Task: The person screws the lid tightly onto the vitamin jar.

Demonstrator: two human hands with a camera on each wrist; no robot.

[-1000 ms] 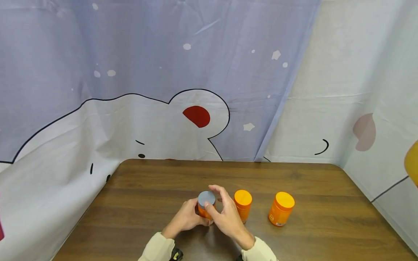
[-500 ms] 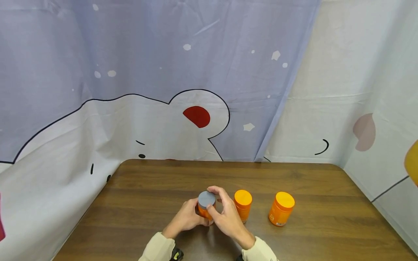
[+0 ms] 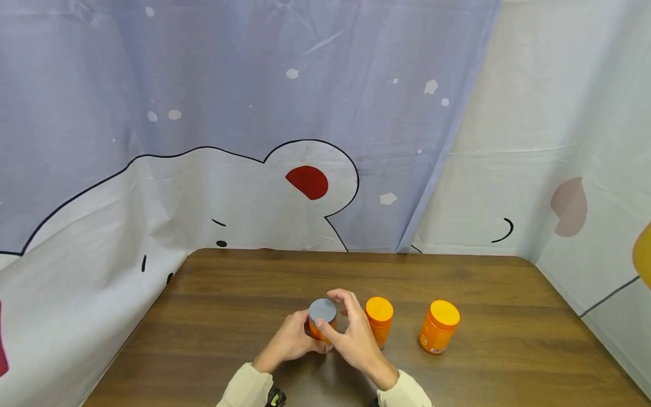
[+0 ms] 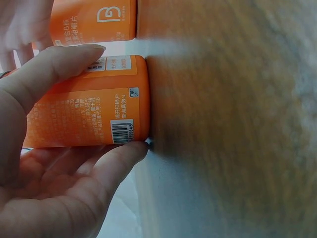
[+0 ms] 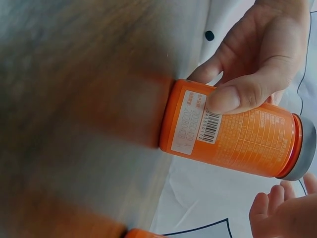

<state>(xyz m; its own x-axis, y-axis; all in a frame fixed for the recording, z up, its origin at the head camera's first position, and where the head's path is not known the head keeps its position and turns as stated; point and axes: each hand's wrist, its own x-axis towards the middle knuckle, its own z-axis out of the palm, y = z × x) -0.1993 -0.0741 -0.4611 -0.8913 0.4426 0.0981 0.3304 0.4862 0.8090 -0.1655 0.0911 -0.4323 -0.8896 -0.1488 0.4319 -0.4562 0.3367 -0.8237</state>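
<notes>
An orange supplement bottle (image 3: 316,331) with a grey lid (image 3: 322,310) stands upright on the wooden table. My left hand (image 3: 291,338) grips its body from the left; in the left wrist view the thumb and fingers wrap around the bottle (image 4: 84,119) near its base. Around the lid, my right hand (image 3: 356,338) is spread, thumb overlapping the lid's near edge in the head view and index finger arched behind it. The right wrist view shows a small gap between the right fingertips (image 5: 275,196) and the grey lid (image 5: 303,148).
To the right stand an orange bottle (image 3: 379,321) with a yellow-orange lid, close behind my right hand, and a similar one (image 3: 439,327) farther right. The brown table (image 3: 229,282) ends at a printed curtain (image 3: 244,203) at the back and sides.
The right thumb and index finger drew in on the lid half a second ago and have since spread again. The left hand and the bottle stay in place.
</notes>
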